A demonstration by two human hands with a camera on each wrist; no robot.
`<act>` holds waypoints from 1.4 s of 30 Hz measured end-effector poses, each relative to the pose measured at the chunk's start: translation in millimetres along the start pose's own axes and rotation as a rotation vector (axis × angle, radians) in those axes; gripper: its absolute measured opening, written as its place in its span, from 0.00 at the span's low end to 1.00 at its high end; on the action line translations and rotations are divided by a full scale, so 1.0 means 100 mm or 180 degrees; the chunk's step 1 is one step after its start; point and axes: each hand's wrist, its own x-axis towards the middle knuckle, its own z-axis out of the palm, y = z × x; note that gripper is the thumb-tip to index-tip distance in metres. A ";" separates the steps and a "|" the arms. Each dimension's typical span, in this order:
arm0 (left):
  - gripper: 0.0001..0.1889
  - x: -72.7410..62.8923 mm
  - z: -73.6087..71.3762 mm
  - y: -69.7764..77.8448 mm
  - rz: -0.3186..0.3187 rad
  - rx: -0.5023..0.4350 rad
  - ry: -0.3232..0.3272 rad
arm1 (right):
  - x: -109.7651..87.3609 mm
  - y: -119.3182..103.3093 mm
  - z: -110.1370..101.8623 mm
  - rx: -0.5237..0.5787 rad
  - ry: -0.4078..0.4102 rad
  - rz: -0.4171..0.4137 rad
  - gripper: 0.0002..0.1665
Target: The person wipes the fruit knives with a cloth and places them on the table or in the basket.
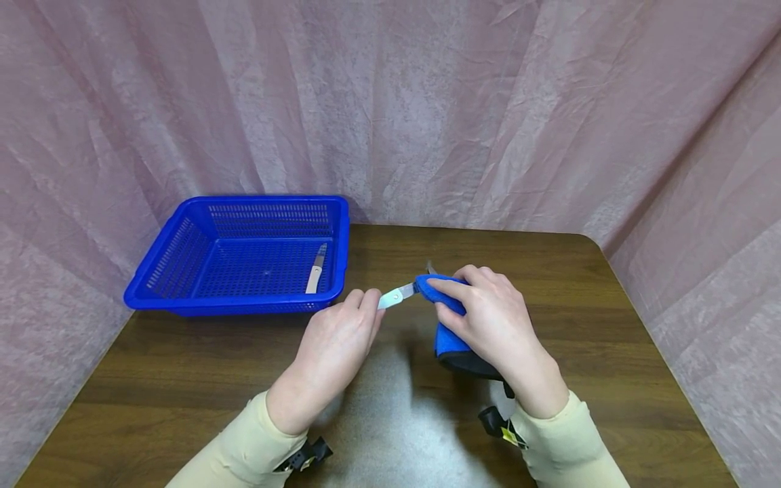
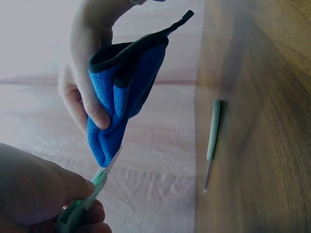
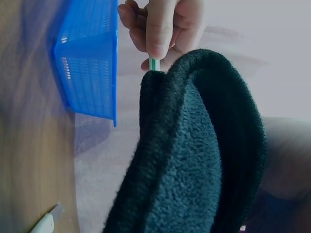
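My left hand [image 1: 338, 342] grips the pale green handle of a small folding knife [image 1: 396, 296], its blade unfolded and pointing right. A blue cloth [image 1: 450, 337] with black edging is pinched in my right hand [image 1: 497, 318], thumb and fingers pressing it around the blade. In the left wrist view the folded cloth [image 2: 109, 97] covers most of the blade, and only a sliver shows beside it. Another knife [image 2: 213, 131] with a pale green handle lies on the table beyond the right hand; the head view shows just its blade tip [image 1: 430, 266].
A blue plastic basket [image 1: 234, 305] stands at the back left of the wooden table [image 1: 586, 298]. One open knife [image 1: 315, 271] lies inside it, along the right wall. Pink curtains [image 1: 390, 115] hang behind and beside the table.
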 end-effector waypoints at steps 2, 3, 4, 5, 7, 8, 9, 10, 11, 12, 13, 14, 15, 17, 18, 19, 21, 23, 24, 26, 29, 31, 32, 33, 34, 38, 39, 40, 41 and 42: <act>0.14 0.00 0.00 0.00 0.0001 0.0000 -0.0001 | 0.00 0.00 -0.01 -0.0010 -0.0019 0.0028 0.23; 0.13 0.00 0.00 0.00 0.0002 -0.0003 -0.0004 | 0.00 0.01 -0.01 -0.0014 -0.0028 0.0040 0.23; 0.13 0.00 -0.01 0.00 -0.0002 -0.0010 -0.0014 | 0.00 0.01 -0.01 -0.0018 -0.0034 0.0055 0.23; 0.13 -0.01 -0.01 -0.01 -0.0003 -0.0012 -0.0018 | 0.00 0.01 -0.01 -0.0021 -0.0041 0.0065 0.23; 0.13 -0.01 -0.01 -0.01 -0.0009 -0.0017 -0.0031 | 0.00 0.01 -0.02 -0.0026 -0.0046 0.0079 0.22; 0.13 -0.01 -0.01 -0.01 -0.0012 -0.0025 -0.0033 | 0.00 0.01 -0.02 -0.0029 -0.0047 0.0081 0.22; 0.13 -0.01 -0.01 -0.01 -0.0014 -0.0029 -0.0035 | 0.00 0.02 -0.02 -0.0031 -0.0046 0.0084 0.22; 0.13 -0.01 -0.01 -0.01 -0.0017 -0.0033 -0.0042 | 0.00 0.02 -0.02 -0.0032 -0.0047 0.0087 0.22; 0.13 -0.01 -0.01 -0.01 -0.0019 -0.0035 -0.0045 | 0.00 0.02 -0.02 -0.0036 -0.0048 0.0089 0.22; 0.13 -0.01 -0.02 -0.01 -0.0021 -0.0038 -0.0046 | 0.00 0.02 -0.02 -0.0037 -0.0050 0.0094 0.22; 0.13 -0.01 -0.02 0.00 -0.0023 -0.0039 -0.0047 | 0.00 0.02 -0.02 -0.0039 -0.0048 0.0100 0.22; 0.12 -0.01 -0.02 0.00 -0.0023 -0.0041 -0.0048 | 0.00 0.03 -0.02 -0.0042 -0.0047 0.0106 0.22; 0.13 -0.01 -0.02 0.00 -0.0022 -0.0033 -0.0042 | 0.00 0.03 -0.02 -0.0041 -0.0046 0.0112 0.22; 0.13 -0.01 -0.02 0.00 -0.0023 -0.0033 -0.0033 | 0.00 0.03 -0.02 -0.0039 -0.0044 0.0124 0.22; 0.13 0.00 -0.02 0.00 -0.0022 -0.0033 -0.0025 | 0.00 0.04 -0.03 -0.0040 -0.0042 0.0128 0.22; 0.13 0.00 -0.01 0.00 -0.0022 -0.0031 -0.0016 | 0.00 0.04 -0.03 -0.0043 -0.0040 0.0130 0.22; 0.13 0.00 -0.01 0.00 -0.0013 -0.0009 0.0017 | 0.00 0.04 -0.03 -0.0052 -0.0042 0.0134 0.22; 0.13 0.00 -0.01 0.00 -0.0005 0.0010 0.0045 | 0.00 0.05 -0.04 -0.0064 -0.0042 0.0138 0.22; 0.13 0.00 -0.02 -0.01 -0.0001 0.0016 0.0057 | 0.00 0.05 -0.04 -0.0070 -0.0041 0.0139 0.22; 0.13 0.00 -0.02 -0.01 0.0003 0.0031 0.0069 | 0.00 0.06 -0.04 -0.0072 -0.0035 0.0142 0.22; 0.13 0.00 -0.02 -0.01 -0.0003 0.0031 0.0049 | 0.00 0.07 -0.05 -0.0072 -0.0024 0.0147 0.22; 0.13 0.00 -0.02 -0.02 -0.0009 0.0037 0.0034 | -0.01 0.07 -0.05 -0.0071 -0.0021 0.0152 0.22; 0.13 0.00 -0.02 -0.02 -0.0012 0.0042 0.0029 | 0.00 0.08 -0.05 -0.0070 -0.0020 0.0156 0.22; 0.13 0.00 -0.02 -0.02 -0.0012 0.0043 0.0030 | 0.00 0.08 -0.05 -0.0072 -0.0023 0.0158 0.22; 0.13 0.00 -0.02 -0.02 -0.0012 0.0044 0.0033 | 0.00 0.09 -0.05 -0.0072 -0.0026 0.0162 0.22; 0.12 0.00 -0.03 -0.02 -0.0017 0.0043 0.0034 | 0.00 0.10 -0.06 -0.0078 -0.0043 0.0188 0.22; 0.12 0.00 -0.03 -0.02 -0.0020 0.0039 0.0032 | 0.00 0.10 -0.06 -0.0083 -0.0052 0.0194 0.22; 0.12 -0.01 -0.03 -0.03 -0.0025 0.0039 0.0027 | 0.00 0.11 -0.06 -0.0085 -0.0060 0.0201 0.22; 0.12 -0.01 -0.02 -0.03 -0.0028 0.0038 0.0023 | 0.00 0.11 -0.06 -0.0091 -0.0065 0.0208 0.23; 0.12 -0.01 -0.02 -0.03 -0.0029 0.0036 0.0025 | 0.00 0.11 -0.06 -0.0093 -0.0069 0.0214 0.23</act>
